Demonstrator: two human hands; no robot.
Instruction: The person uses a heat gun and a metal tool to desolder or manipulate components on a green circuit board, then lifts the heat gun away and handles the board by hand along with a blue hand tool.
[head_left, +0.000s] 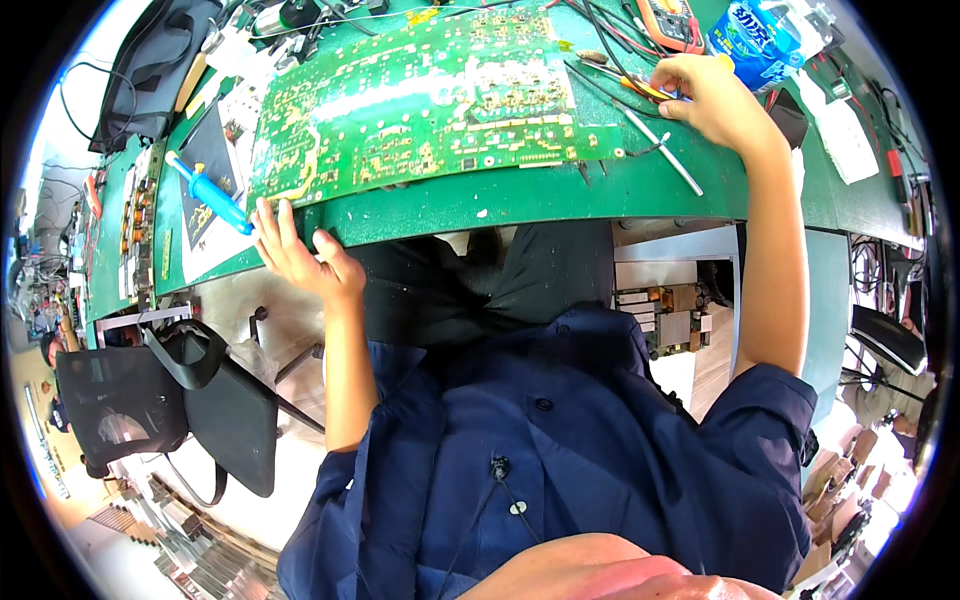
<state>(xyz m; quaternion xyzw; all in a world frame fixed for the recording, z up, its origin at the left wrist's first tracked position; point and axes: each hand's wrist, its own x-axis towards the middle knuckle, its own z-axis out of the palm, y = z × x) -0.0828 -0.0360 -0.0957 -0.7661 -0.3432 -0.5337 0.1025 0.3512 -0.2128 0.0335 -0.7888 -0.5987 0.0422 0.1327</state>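
A large green circuit board (400, 120) lies across the workbench in front of me. My left hand (305, 258) is at the board's near left corner, fingers spread and fingertips at the edge. Just beside those fingertips lies a blue desoldering pump (212, 196). Beyond the board's right end, my right hand (712, 105) has its thumb and fingers curled together over slim tools with yellow-orange handles (650, 91). Exactly what the fingers pinch is hidden. A silver pen-like rod (664, 152) on a dark cord lies just below that hand.
At the far right are an orange multimeter (672, 22), a blue packet (757, 45) and a white bottle (842, 135). Cables cross the back of the green bench (480, 205). A black pad (212, 165) lies left of the board. A black chair (225, 415) stands at left.
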